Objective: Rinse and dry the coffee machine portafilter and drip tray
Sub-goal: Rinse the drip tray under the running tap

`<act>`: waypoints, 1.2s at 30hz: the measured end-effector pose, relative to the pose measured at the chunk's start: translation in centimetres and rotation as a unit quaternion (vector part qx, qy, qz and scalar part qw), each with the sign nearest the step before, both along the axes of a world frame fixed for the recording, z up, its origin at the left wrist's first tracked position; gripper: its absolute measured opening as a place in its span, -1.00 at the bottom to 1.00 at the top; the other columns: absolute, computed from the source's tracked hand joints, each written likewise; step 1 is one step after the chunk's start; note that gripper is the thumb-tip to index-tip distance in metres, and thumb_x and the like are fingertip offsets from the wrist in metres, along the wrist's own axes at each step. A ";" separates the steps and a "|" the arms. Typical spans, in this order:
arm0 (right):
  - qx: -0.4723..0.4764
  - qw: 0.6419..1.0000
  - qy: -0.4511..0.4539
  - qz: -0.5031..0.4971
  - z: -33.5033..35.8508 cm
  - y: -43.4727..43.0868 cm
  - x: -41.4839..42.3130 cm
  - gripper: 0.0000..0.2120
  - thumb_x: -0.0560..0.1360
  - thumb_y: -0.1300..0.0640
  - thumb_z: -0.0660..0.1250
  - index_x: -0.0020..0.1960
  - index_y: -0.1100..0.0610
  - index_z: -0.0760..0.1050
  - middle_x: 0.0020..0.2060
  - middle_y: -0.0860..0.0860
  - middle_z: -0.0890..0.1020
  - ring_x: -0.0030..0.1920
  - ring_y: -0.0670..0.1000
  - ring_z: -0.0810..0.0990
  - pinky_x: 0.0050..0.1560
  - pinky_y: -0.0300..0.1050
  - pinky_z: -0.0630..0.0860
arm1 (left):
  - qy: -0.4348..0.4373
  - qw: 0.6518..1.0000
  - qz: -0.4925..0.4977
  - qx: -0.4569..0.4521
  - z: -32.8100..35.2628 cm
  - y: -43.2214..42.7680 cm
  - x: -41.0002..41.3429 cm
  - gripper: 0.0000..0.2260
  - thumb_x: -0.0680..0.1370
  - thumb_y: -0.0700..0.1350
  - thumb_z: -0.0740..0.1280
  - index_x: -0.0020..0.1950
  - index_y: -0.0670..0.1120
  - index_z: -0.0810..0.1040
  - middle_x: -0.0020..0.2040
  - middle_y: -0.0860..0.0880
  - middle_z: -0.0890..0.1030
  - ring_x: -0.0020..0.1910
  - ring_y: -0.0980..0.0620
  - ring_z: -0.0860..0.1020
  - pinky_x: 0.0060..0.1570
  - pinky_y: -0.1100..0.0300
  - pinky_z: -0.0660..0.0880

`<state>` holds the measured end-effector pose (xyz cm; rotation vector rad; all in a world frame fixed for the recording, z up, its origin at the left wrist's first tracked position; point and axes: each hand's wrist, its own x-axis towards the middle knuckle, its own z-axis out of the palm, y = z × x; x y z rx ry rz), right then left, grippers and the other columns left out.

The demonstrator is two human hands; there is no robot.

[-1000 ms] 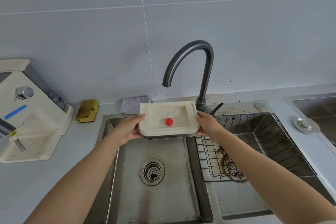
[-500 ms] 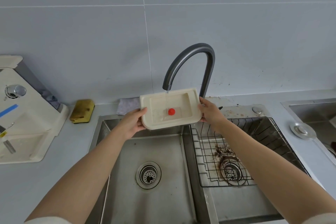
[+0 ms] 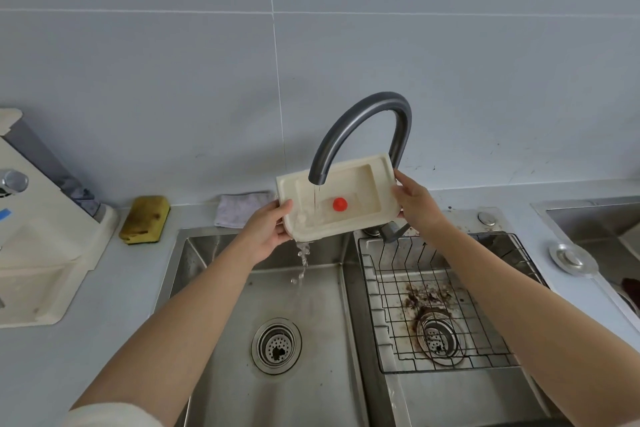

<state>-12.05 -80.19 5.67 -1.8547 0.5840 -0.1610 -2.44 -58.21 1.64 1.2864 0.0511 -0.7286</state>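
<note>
The cream drip tray (image 3: 360,191), with a red float (image 3: 340,204) in its basin, is held tilted toward me under the dark grey faucet (image 3: 367,121). A thin stream of water falls from the spout into the tray. Water spills off the tray's lower left corner into the left sink basin (image 3: 311,374). My left hand (image 3: 268,230) grips the tray's left edge and my right hand (image 3: 414,199) grips its right edge. No portafilter is in view.
The cream coffee machine (image 3: 38,239) stands at the left on the counter. A yellow sponge (image 3: 144,218) and a grey cloth (image 3: 242,206) lie behind the sink. The right basin holds a wire rack (image 3: 450,305) over coffee grounds. A metal lid (image 3: 571,258) lies at the right.
Both hands have lifted the tray closer to the spout and tilted it down to the left. Water now pours from its corner into the left basin.
</note>
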 end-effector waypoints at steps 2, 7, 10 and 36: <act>-0.005 1.000 -0.005 0.005 0.1 0.0 0.0 -0.59 0.62 0.22 0.02 0.45 0.05 0.24 0.24 0.12 0.51 0.27 0.12 0.46 0.33 0.15 0.37 | 0.000 1.000 0.004 -0.003 -0.1 -0.1 0.1 -0.77 0.59 -0.16 0.20 0.24 -0.14 0.43 0.07 -0.10 0.57 0.01 -0.06 0.56 0.02 0.03 0.49; -0.009 1.000 -0.023 0.019 0.3 0.6 0.4 -0.59 0.62 0.24 0.00 0.45 0.07 0.21 0.23 0.12 0.50 0.25 0.08 0.44 0.32 0.07 0.38 | -0.015 1.000 0.011 -0.001 0.3 0.4 0.5 -0.70 0.59 -0.17 0.19 0.32 -0.17 0.38 0.17 -0.13 0.53 0.09 -0.10 0.52 0.12 -0.01 0.43; 0.004 1.000 -0.025 0.018 -0.1 1.0 1.1 -0.58 0.62 0.23 0.00 0.47 0.06 0.19 0.21 0.09 0.49 0.21 0.07 0.46 0.30 0.03 0.41 | -0.029 0.999 0.017 0.004 0.7 1.2 0.8 -0.68 0.59 -0.17 0.19 0.34 -0.20 0.36 0.16 -0.14 0.53 0.06 -0.09 0.54 0.11 -0.01 0.45; 0.163 0.978 0.040 0.125 -4.2 10.5 1.1 -0.66 0.62 0.24 0.05 0.36 0.11 0.33 -0.09 0.00 0.55 0.01 0.07 0.55 0.07 0.04 0.56 | -0.003 0.991 0.091 0.099 -1.4 13.1 -1.6 -0.68 0.59 -0.10 0.20 0.30 -0.19 0.41 0.03 -0.09 0.58 -0.01 -0.04 0.55 0.12 -0.05 0.43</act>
